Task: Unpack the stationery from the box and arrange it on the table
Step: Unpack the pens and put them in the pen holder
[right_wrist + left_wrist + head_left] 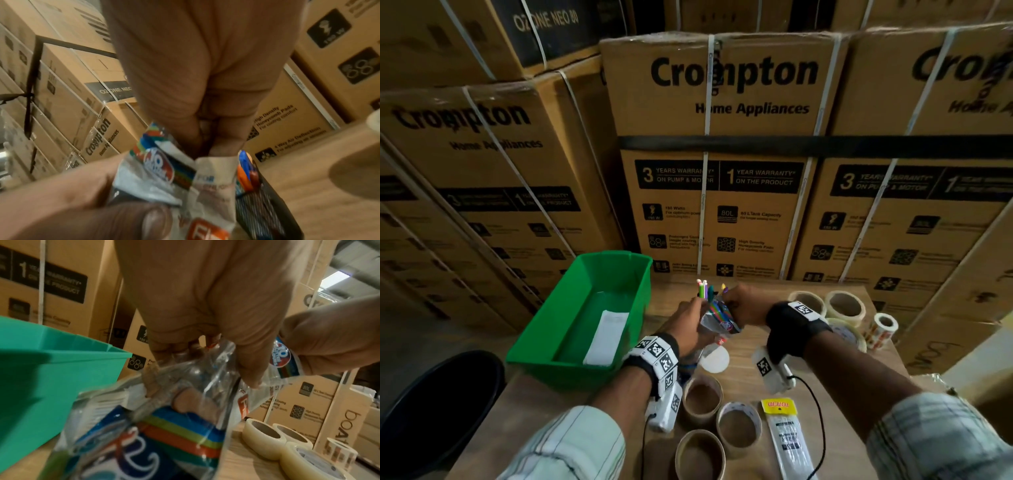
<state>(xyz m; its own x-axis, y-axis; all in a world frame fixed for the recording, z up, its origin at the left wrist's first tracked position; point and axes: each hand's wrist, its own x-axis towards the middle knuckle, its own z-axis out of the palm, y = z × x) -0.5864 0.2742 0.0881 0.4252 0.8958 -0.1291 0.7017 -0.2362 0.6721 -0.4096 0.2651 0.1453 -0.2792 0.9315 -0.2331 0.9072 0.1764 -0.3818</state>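
Note:
Both hands hold a crumpled clear plastic pen packet (719, 317) with colourful print above the wooden table (859, 383). My left hand (693, 308) grips its left side, and its fingers show through the plastic packet (185, 426) in the left wrist view. My right hand (732, 303) pinches the packet's right end (164, 178). Coloured pens (705, 289) stick up just behind the hands, standing in a black mesh holder (265, 211). The green plastic box (541, 359) sits at the left with one white paper strip (606, 337) inside.
Clear tape rolls (844, 305) and a sticker roll (883, 330) lie at the right. Brown tape rolls (702, 397) and a long packaged item (786, 442) lie near the front edge. Stacked cartons (722, 154) wall off the back. A dark round bin (438, 411) stands at the lower left.

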